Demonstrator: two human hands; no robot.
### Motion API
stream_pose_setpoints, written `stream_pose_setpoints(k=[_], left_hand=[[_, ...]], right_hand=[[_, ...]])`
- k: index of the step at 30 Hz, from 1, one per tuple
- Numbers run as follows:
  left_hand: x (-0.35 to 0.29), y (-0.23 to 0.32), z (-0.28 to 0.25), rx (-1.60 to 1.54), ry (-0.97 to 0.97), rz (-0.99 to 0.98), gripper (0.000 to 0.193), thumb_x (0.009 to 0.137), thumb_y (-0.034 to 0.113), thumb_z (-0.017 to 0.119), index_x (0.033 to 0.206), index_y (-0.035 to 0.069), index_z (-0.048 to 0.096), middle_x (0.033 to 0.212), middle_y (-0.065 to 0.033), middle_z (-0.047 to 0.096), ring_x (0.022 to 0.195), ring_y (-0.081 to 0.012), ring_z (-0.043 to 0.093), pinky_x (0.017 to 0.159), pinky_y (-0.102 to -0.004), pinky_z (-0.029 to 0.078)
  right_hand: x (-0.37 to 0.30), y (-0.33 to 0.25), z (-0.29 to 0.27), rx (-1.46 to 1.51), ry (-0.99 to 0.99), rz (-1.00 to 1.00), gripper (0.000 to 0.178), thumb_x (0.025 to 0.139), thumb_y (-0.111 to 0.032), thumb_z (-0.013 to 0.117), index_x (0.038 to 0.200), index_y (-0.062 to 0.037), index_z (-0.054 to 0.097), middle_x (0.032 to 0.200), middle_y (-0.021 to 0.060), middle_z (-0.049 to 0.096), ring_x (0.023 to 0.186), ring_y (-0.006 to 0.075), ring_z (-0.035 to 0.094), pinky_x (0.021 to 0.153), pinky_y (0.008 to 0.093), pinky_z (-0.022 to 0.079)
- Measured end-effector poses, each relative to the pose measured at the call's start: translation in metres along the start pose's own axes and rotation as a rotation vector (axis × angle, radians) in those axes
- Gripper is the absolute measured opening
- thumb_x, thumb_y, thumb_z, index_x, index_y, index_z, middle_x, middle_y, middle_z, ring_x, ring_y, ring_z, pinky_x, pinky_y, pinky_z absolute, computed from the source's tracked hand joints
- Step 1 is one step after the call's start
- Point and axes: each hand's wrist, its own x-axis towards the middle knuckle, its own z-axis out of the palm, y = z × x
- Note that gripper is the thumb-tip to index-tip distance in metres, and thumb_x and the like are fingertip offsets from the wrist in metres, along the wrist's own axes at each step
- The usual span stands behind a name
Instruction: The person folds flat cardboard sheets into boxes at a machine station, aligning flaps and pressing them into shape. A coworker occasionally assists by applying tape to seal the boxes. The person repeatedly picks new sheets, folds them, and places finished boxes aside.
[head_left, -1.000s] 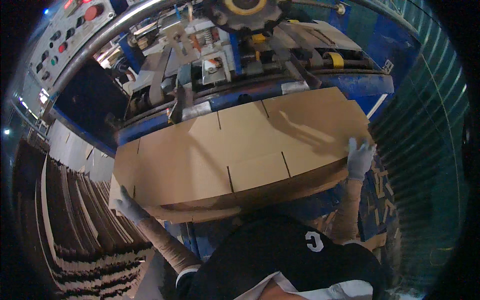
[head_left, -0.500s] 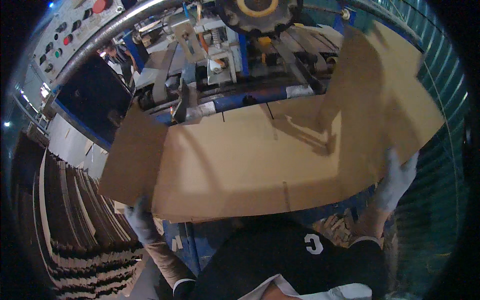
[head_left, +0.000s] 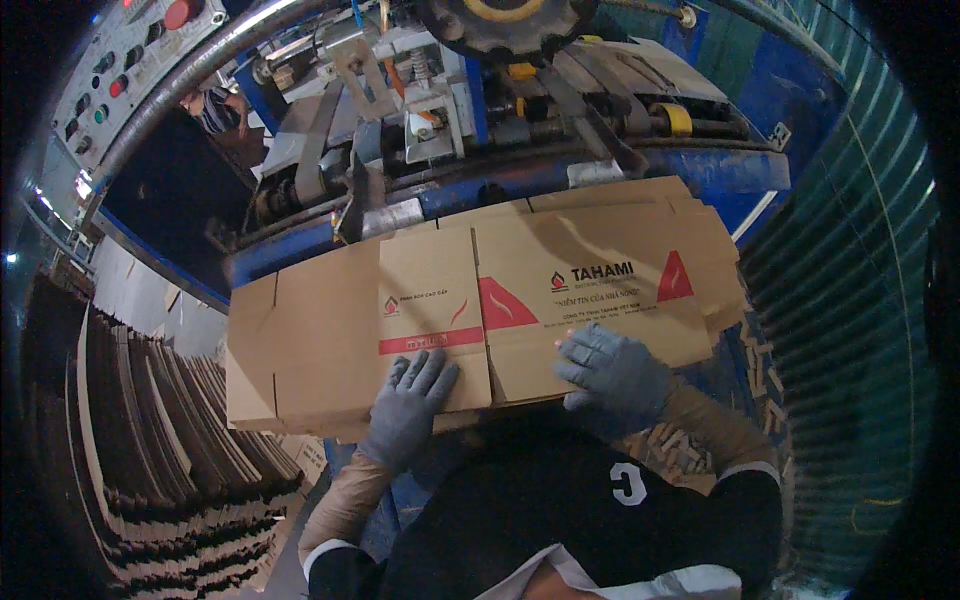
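Observation:
A flattened cardboard box [head_left: 520,350] lies folded in front of me, brown with red and black print on its upper panels. Other flat cardboard [head_left: 315,340] shows under it and out to the left. My left hand [head_left: 412,400], in a grey glove, rests with fingers stretched on the panel with the red band. Gloved the same way, my right hand [head_left: 612,370] lies flat on the printed panel nearer the right, fingers extended over its lower part. Neither hand grips the cardboard.
A machine with belts, rollers and a blue bar [head_left: 480,205] stands just beyond the cardboard. A control panel [head_left: 125,75] is at upper left. Stacked cardboard sheets [head_left: 165,420] stand at left; scraps [head_left: 680,445] lie at lower right. Another person [head_left: 222,110] is far left.
The raised side panels of the cardboard have been folded inward and down, and printed faces now show. Both hands have moved from the outer edges to the middle and lie on top.

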Motion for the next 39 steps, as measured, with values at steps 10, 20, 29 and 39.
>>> stream_pose_setpoints(k=[10, 20, 29, 39], left_hand=[[0.020, -0.058, -0.004, -0.069, 0.352, -0.089, 0.055, 0.079, 0.004, 0.049, 0.134, 0.005, 0.046, 0.139, -0.0188, 0.046, 0.130, -0.0336, 0.043, 0.109, -0.0488, 0.033], [0.122, -0.137, 0.026, -0.246, 0.535, -0.042, 0.051, 0.089, 0.008, 0.045, 0.140, 0.003, 0.040, 0.143, -0.0218, 0.041, 0.134, -0.0360, 0.037, 0.113, -0.0426, 0.029], [0.184, -0.154, 0.051, 0.030, 0.619, -0.462, 0.070, 0.080, 0.012, 0.051, 0.145, -0.002, 0.026, 0.144, -0.0185, 0.037, 0.134, -0.0364, 0.035, 0.110, -0.0527, 0.025], [0.068, -0.031, 0.023, -0.233, 0.862, -0.598, 0.063, 0.084, 0.015, 0.061, 0.139, -0.002, 0.035, 0.138, -0.0229, 0.043, 0.129, -0.0379, 0.041, 0.110, -0.0430, 0.032]], right_hand=[[-0.037, 0.103, -0.034, -0.109, -0.071, 0.358, 0.076, 0.079, -0.066, 0.055, 0.129, -0.0085, 0.055, 0.139, 0.0150, 0.047, 0.132, 0.0348, 0.038, 0.111, 0.0465, 0.027], [0.027, 0.197, -0.023, -0.131, 0.012, 0.399, 0.069, 0.076, -0.045, 0.068, 0.130, -0.0038, 0.053, 0.136, 0.0185, 0.050, 0.127, 0.0356, 0.045, 0.107, 0.0434, 0.035], [0.069, 0.271, 0.037, -0.397, 0.321, 0.179, 0.040, 0.082, -0.029, 0.063, 0.117, -0.0090, 0.062, 0.113, 0.0140, 0.062, 0.098, 0.0332, 0.061, 0.081, 0.0438, 0.049], [0.099, 0.303, 0.076, -0.361, 0.386, 0.166, 0.027, 0.083, -0.023, 0.062, 0.105, -0.0072, 0.065, 0.105, 0.0140, 0.065, 0.097, 0.0327, 0.061, 0.082, 0.0434, 0.049]])
